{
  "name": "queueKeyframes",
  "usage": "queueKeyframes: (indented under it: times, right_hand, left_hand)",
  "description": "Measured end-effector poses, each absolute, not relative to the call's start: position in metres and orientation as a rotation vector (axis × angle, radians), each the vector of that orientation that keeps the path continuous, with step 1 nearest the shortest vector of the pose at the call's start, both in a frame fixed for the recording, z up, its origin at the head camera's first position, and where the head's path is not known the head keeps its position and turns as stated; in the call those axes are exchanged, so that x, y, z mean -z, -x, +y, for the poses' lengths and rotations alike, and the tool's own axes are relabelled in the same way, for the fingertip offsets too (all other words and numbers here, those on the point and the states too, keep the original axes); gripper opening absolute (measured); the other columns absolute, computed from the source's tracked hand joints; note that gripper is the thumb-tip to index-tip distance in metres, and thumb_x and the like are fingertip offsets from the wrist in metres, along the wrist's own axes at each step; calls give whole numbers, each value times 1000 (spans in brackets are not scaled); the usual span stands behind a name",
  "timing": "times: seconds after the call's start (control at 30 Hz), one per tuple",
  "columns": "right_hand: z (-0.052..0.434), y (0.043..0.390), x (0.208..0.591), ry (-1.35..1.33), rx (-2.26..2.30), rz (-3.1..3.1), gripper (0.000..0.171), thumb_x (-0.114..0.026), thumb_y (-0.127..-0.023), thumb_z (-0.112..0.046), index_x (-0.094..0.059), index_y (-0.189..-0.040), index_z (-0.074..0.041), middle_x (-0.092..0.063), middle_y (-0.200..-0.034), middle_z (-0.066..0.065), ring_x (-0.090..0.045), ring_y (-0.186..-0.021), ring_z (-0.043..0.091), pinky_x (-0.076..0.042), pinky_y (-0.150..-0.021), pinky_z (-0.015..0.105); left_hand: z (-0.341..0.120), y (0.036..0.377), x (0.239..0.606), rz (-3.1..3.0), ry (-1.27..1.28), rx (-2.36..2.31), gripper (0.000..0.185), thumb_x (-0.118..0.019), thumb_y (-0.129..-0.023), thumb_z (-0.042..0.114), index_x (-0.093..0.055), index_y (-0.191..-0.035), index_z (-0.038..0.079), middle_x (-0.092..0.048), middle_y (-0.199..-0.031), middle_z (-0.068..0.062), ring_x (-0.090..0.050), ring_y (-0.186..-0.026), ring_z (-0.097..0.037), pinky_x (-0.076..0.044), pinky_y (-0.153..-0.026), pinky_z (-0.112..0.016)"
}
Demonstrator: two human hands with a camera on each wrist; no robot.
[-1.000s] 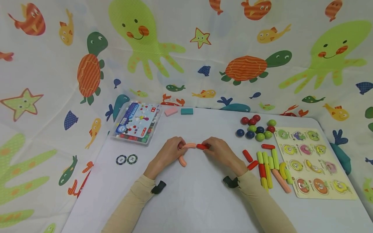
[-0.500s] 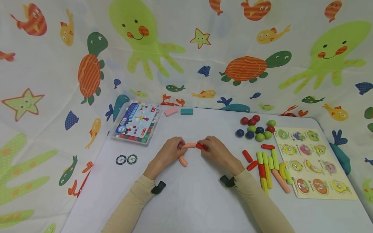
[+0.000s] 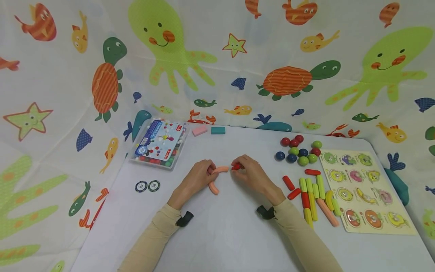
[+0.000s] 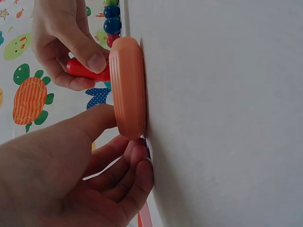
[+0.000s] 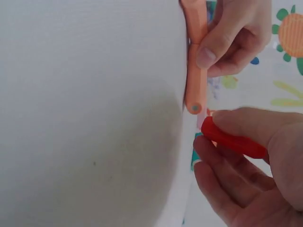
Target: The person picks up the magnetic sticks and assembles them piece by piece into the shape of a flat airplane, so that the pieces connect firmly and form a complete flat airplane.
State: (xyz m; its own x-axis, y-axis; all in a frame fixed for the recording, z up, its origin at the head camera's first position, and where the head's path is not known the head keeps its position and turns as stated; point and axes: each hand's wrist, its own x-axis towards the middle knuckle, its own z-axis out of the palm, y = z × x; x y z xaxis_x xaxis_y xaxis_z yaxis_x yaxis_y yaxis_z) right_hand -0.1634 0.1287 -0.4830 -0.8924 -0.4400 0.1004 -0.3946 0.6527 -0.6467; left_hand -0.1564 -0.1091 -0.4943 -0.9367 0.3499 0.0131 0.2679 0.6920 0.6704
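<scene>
White table (image 3: pixel 224 234) — an orange curved piece (image 3: pixel 217 177) is pinched on it by the left hand (image 3: pixel 195 179); a red stick (image 3: pixel 236 166) is gripped in the right hand (image 3: pixel 253 175), just beside the curve's end.

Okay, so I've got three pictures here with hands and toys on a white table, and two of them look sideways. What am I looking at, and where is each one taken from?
No machine here: a person works with two bare hands. The wide picture comes from a camera on their head, looking down at the white table. The two close, sideways pictures come from cameras strapped to each wrist.

The left hand holds a curved orange piece against the table. The right hand pinches a short red stick near the orange piece's end, a small gap between them.

To the right lie loose coloured sticks, coloured balls and a fruit puzzle board. To the left are a clear box of balls and two round chips.
</scene>
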Motion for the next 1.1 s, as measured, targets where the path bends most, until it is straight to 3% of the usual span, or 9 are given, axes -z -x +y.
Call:
queueKeyframes:
  times: [0.23,1.1]
  right_hand:
    - [128,162,484,742,989,2892,24,-82,-86,-15,-73,-108,-11,-72,-100,2,-63,-89,15,-57,-83,34]
    - [121,163,493,694,902,2935,25,-80,-87,-12,-73,-111,-9,-73,-101,6,-62,-89,19,-57,-83,35]
  left_hand:
    - [-109,157,494,2784,-518,-1085,18,-74,-94,19,-66,-101,5,-57,-81,-1,-51,-75,-15,-44,-66,-26]
    - [-107,157,493,2770,-460,-1083,21,-75,-93,24,-67,-102,6,-57,-80,-1,-51,-74,-15,-44,-65,-27]
